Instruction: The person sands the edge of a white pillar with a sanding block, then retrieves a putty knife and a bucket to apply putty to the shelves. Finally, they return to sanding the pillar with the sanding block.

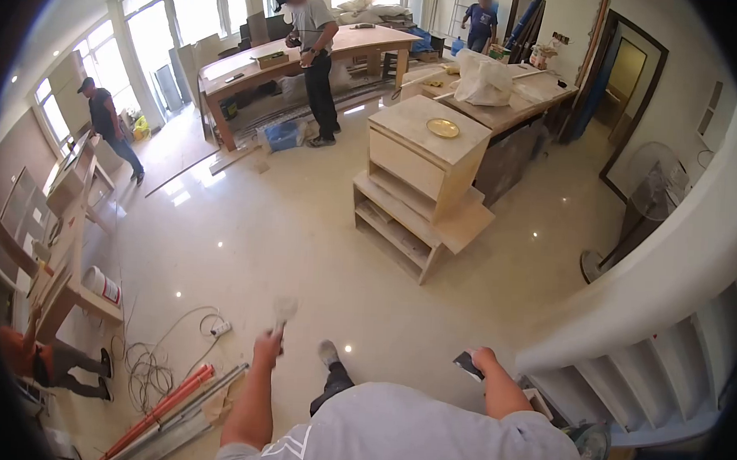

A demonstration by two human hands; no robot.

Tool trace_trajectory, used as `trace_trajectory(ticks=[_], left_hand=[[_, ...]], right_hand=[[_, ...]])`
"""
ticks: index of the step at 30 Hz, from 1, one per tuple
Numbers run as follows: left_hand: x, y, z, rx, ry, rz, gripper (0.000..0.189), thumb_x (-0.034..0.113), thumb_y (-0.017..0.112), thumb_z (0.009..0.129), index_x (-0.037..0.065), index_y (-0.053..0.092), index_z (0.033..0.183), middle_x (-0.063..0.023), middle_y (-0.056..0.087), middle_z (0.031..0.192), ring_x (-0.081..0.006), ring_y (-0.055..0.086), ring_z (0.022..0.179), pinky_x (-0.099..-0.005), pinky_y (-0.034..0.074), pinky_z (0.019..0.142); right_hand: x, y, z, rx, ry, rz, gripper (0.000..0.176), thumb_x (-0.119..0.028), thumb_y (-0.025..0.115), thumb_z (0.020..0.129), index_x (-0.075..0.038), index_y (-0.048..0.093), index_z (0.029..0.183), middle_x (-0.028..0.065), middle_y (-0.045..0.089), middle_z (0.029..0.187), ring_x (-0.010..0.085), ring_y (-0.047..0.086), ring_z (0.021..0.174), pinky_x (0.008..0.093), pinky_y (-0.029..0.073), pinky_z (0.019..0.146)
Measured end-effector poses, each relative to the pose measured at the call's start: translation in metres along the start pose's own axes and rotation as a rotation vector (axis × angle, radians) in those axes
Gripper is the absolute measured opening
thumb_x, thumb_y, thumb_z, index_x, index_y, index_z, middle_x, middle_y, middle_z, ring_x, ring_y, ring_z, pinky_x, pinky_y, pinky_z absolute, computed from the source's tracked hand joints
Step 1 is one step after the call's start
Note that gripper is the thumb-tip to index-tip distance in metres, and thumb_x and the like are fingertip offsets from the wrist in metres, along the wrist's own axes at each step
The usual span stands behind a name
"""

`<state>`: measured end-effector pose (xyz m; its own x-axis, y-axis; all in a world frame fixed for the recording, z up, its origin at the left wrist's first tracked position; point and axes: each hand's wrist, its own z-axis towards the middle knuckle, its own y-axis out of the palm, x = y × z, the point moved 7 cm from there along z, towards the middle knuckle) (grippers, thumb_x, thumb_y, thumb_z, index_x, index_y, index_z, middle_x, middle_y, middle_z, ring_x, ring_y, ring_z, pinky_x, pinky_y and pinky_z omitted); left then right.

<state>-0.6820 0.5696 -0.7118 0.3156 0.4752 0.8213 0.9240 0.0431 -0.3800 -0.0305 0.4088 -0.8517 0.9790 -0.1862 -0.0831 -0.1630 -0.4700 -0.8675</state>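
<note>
My left hand [269,349] is closed round the handle of a tool with a pale, blurred head [284,310], held up over the glossy floor. On the other side, my right hand [483,358] grips a flat, dark-edged scraper-like tool [467,365], low and away from my body. The two hands are far apart. Between them, one shoe [328,351] of mine shows on the floor.
A wooden cabinet [426,158] bears a gold dish [443,129]. Orange pipes [159,412], metal bars and a coiled cable [149,370] lie at left. White balusters [627,385] and a fan [656,183] stand at right. Several people are at workbenches [311,48] and farther back.
</note>
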Motion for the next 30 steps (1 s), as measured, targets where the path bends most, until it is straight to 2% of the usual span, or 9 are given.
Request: trace_trajectory(ticks=[7, 10, 13, 19, 21, 23, 25, 27, 30], left_hand=[[0.383, 0.042, 0.22, -0.27, 0.418, -0.237, 0.05, 0.04, 0.062, 0.092, 0.002, 0.06, 0.126, -0.0016, 0.056, 0.082, -0.0083, 0.048, 0.056, -0.0245, 0.044, 0.053], [0.508, 0.067, 0.291, -0.377, 0.503, -0.285, 0.049, 0.035, 0.062, 0.093, 0.006, 0.057, 0.131, -0.0012, 0.058, 0.088, -0.0084, 0.05, 0.059, -0.0257, 0.046, 0.055], [0.581, 0.105, 0.37, -0.501, 0.482, -0.456, 0.041, 0.032, 0.059, 0.095, 0.008, 0.059, 0.128, -0.0015, 0.059, 0.092, -0.0091, 0.051, 0.061, -0.0274, 0.048, 0.056], [0.61, 0.197, 0.533, -0.723, 0.309, -0.44, 0.034, 0.031, 0.057, 0.097, 0.011, 0.057, 0.125, -0.0009, 0.061, 0.096, -0.0111, 0.053, 0.063, -0.0284, 0.05, 0.061], [0.581, 0.218, 0.585, -0.702, 0.129, -0.394, 0.03, 0.03, 0.058, 0.097, 0.012, 0.058, 0.122, -0.0001, 0.061, 0.096, -0.0117, 0.053, 0.065, -0.0284, 0.05, 0.063], [0.579, 0.217, 0.614, -0.67, 0.039, -0.344, 0.031, 0.03, 0.057, 0.097, 0.012, 0.058, 0.122, 0.0, 0.061, 0.096, -0.0119, 0.053, 0.066, -0.0284, 0.05, 0.064], [0.596, 0.22, 0.65, -0.666, 0.02, -0.333, 0.034, 0.031, 0.057, 0.097, 0.012, 0.058, 0.125, -0.0003, 0.06, 0.096, -0.0118, 0.053, 0.068, -0.0282, 0.05, 0.064], [0.623, 0.223, 0.693, -0.68, 0.08, -0.347, 0.039, 0.031, 0.056, 0.097, 0.012, 0.056, 0.131, -0.0009, 0.059, 0.095, -0.0116, 0.054, 0.071, -0.0278, 0.051, 0.065], [0.681, 0.249, 0.749, -0.914, 0.159, -0.402, 0.044, 0.034, 0.06, 0.095, 0.008, 0.054, 0.13, -0.0009, 0.059, 0.095, -0.0113, 0.054, 0.072, -0.0265, 0.05, 0.068]], right_hand=[[-0.013, 0.103, 0.114, -0.2, 0.398, 0.099, 0.033, -0.016, 0.051, 0.088, -0.003, 0.071, 0.11, 0.0226, 0.068, 0.109, 0.0373, 0.069, 0.094, 0.0436, 0.053, 0.082], [-0.07, 0.047, 0.145, -0.337, 0.499, 0.268, 0.027, -0.016, 0.053, 0.089, -0.001, 0.072, 0.1, 0.0216, 0.071, 0.093, 0.0351, 0.071, 0.078, 0.0434, 0.055, 0.072], [-0.138, -0.04, 0.174, -0.029, 0.833, 1.309, 0.02, -0.018, 0.056, 0.09, -0.002, 0.068, 0.087, 0.0168, 0.068, 0.076, 0.0295, 0.067, 0.062, 0.0419, 0.054, 0.063], [-0.261, -0.243, 0.356, 0.139, 0.238, 1.419, 0.017, -0.02, 0.059, 0.091, -0.006, 0.068, 0.09, 0.0075, 0.066, 0.08, 0.0198, 0.063, 0.067, 0.0377, 0.053, 0.061], [-0.312, -0.323, 0.416, -0.152, 0.355, 1.515, 0.02, -0.017, 0.054, 0.094, -0.004, 0.069, 0.099, 0.0079, 0.068, 0.094, 0.0193, 0.065, 0.079, 0.0349, 0.053, 0.072], [-0.354, -0.395, 0.502, 0.202, -0.24, 0.795, 0.024, -0.021, 0.052, 0.096, -0.005, 0.069, 0.103, 0.0112, 0.067, 0.1, 0.0202, 0.063, 0.089, 0.0332, 0.05, 0.079], [-0.401, -0.492, 0.561, 0.471, -0.507, 0.749, 0.028, -0.029, 0.055, 0.095, -0.005, 0.067, 0.104, 0.0149, 0.067, 0.095, 0.023, 0.062, 0.087, 0.0335, 0.048, 0.08], [-0.436, -0.582, 0.611, 0.101, -0.111, 1.1, 0.033, -0.034, 0.056, 0.094, -0.005, 0.065, 0.106, 0.0154, 0.067, 0.093, 0.0223, 0.06, 0.085, 0.034, 0.048, 0.079], [-0.452, -0.661, 0.718, 0.239, -0.021, 1.23, 0.041, -0.038, 0.056, 0.096, -0.001, 0.065, 0.109, 0.011, 0.067, 0.091, 0.0174, 0.06, 0.079, 0.0321, 0.048, 0.074]])
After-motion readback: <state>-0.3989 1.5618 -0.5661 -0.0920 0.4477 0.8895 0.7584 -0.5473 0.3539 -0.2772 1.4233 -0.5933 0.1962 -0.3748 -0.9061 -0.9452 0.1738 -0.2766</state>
